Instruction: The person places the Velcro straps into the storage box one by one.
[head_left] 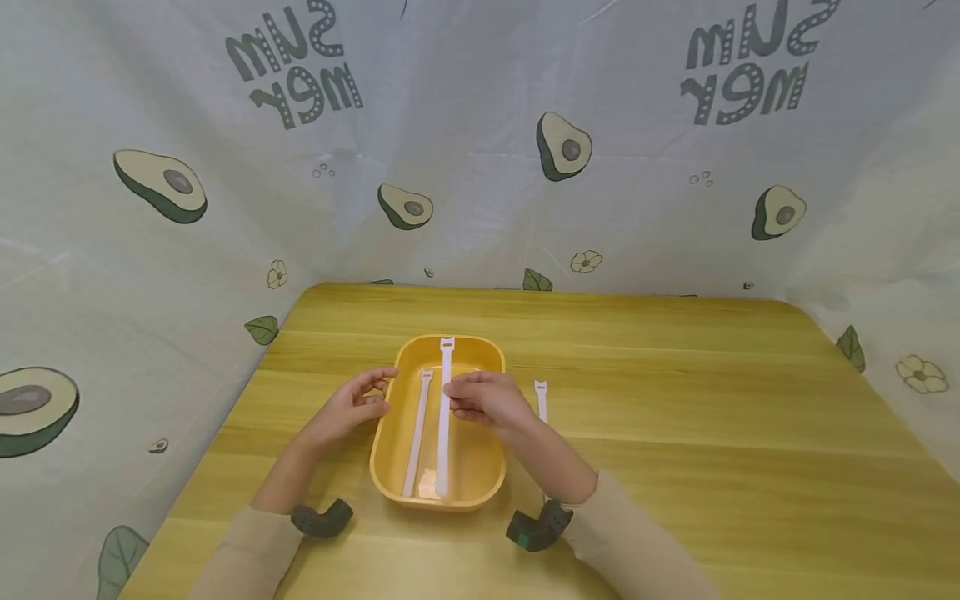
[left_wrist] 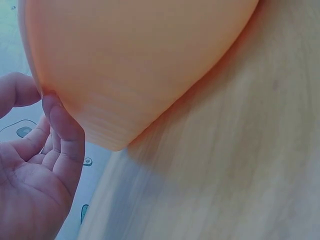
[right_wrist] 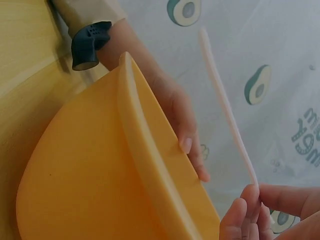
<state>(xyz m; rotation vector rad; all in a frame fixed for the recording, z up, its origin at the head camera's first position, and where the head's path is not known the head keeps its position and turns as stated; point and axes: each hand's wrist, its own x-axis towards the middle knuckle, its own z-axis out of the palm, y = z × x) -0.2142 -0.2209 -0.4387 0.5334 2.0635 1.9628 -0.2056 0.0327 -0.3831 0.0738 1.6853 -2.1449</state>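
Observation:
A yellow plastic basin (head_left: 438,505) sits on the table in the head view. My left hand (head_left: 347,412) pinches its left rim between thumb and finger, as the left wrist view shows with the basin's wall (left_wrist: 125,60). Above the basin, my right hand (head_left: 495,402) pinches a white hook-and-loop cable tie (head_left: 443,442) near its middle, slotted head pointing away. In the right wrist view, the tie's free end (right_wrist: 225,100) stands up from the fingertips. A second white cable tie (head_left: 416,437) lies inside the basin, along its left part.
Another white cable tie (head_left: 542,402) lies on the wooden table (head_left: 675,400) right of the basin, partly hidden by my right forearm. Dark wrist-worn devices (head_left: 324,518) sit at both sleeves. A pale curtain (head_left: 480,167) with avocado prints surrounds the table's back and sides.

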